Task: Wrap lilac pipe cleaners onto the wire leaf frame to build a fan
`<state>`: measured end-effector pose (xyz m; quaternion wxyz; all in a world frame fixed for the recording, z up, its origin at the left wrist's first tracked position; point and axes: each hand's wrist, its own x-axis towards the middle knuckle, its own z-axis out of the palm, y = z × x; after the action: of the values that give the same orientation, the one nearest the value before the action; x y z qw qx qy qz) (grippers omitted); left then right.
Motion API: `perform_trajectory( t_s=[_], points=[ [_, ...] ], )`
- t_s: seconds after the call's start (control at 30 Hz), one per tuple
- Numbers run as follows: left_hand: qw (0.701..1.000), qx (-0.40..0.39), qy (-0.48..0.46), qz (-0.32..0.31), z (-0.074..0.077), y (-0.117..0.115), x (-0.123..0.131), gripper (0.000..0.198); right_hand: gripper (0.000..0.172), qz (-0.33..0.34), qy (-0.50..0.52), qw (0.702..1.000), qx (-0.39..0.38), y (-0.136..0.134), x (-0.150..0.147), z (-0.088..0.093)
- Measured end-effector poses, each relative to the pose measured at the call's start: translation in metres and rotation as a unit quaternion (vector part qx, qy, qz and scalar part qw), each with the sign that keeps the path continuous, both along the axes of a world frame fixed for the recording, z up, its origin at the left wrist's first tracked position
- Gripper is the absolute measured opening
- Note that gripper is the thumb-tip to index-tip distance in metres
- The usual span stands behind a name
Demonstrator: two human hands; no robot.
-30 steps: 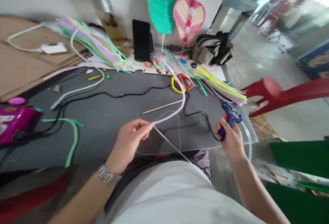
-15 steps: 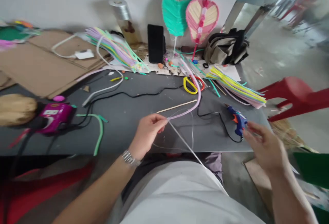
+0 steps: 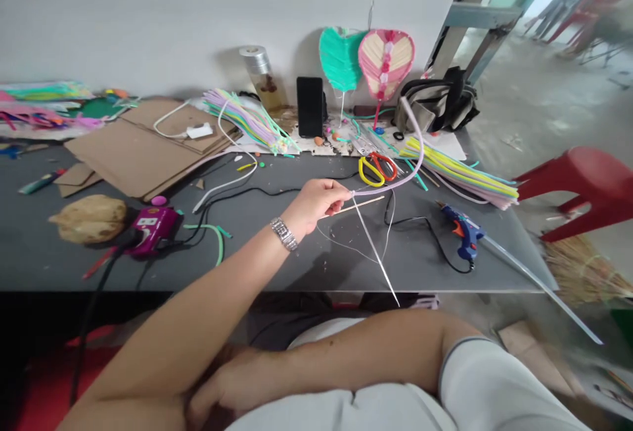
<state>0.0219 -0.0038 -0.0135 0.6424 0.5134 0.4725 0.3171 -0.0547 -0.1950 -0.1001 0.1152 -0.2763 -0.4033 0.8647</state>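
Note:
My left hand, with a metal watch on its wrist, is closed in a pinch on the end of a lilac pipe cleaner. The pipe cleaner curves up to the right above the table. A thin white stick slants down from the same pinch, and a fine loop of thread hangs beside it. My right hand is crossed low over my body at the left elbow, its fingers mostly hidden behind the left arm. A blue glue gun with a long clear glue stick lies at the right.
Scissors, a wooden stick and pipe cleaner bundles lie on the grey table. A phone and two leaf-shaped fans stand behind. A purple device with cables and cardboard are left; a red stool is right.
My right hand has left the glue gun and crossed to my left elbow. My left hand has moved up and right with the pipe cleaner and white stick. The view has shifted.

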Motion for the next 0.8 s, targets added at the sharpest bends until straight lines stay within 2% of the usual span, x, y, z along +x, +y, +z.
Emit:
perform_trajectory(
  t_s=[0.1,0.17,0.2,0.27,0.33,0.37,0.43,0.5,0.57,0.67,0.8],
  points=[
    [1.0,0.004,-0.001,-0.004,0.0,0.001,-0.001,0.018,0.015,0.145,0.006,0.989,0.01,0.004,0.013,0.007],
    [1.0,0.001,-0.005,0.0,-0.003,-0.001,-0.003,0.017,0.014,0.178,0.011,0.984,0.025,0.012,0.032,0.02],
    [1.0,0.0,-0.007,0.003,-0.004,-0.002,-0.004,0.017,0.014,0.164,0.013,0.986,0.022,0.016,0.045,0.028],
    [1.0,0.0,-0.01,0.012,-0.008,-0.007,-0.009,0.018,0.015,0.084,0.024,0.996,0.019,0.022,0.08,0.048],
    [1.0,0.004,-0.012,0.023,-0.012,-0.014,-0.014,0.018,0.019,-0.122,0.037,0.991,0.051,0.027,0.123,0.069],
    [0.999,0.005,-0.013,0.032,-0.014,-0.018,-0.016,0.018,0.019,-0.239,-0.001,0.965,0.104,0.031,0.145,0.077],
    [0.999,0.009,-0.012,0.049,-0.016,-0.027,-0.019,0.019,0.019,-0.441,-0.093,0.876,0.174,0.04,0.185,0.084],
    [0.998,0.008,-0.006,0.068,-0.018,-0.037,-0.02,0.019,0.021,-0.549,-0.152,0.802,0.179,0.051,0.212,0.079],
    [0.997,0.002,-0.005,0.083,-0.019,-0.047,-0.019,0.02,0.026,-0.564,-0.182,0.785,0.183,0.061,0.223,0.068],
    [0.995,-0.006,-0.013,0.098,-0.021,-0.06,-0.015,0.02,0.029,-0.529,-0.201,0.795,0.219,0.069,0.22,0.055],
    [0.994,-0.004,0.004,0.106,-0.022,-0.073,-0.013,0.018,0.033,-0.527,-0.212,0.792,0.225,0.074,0.208,0.056]
  ],
)
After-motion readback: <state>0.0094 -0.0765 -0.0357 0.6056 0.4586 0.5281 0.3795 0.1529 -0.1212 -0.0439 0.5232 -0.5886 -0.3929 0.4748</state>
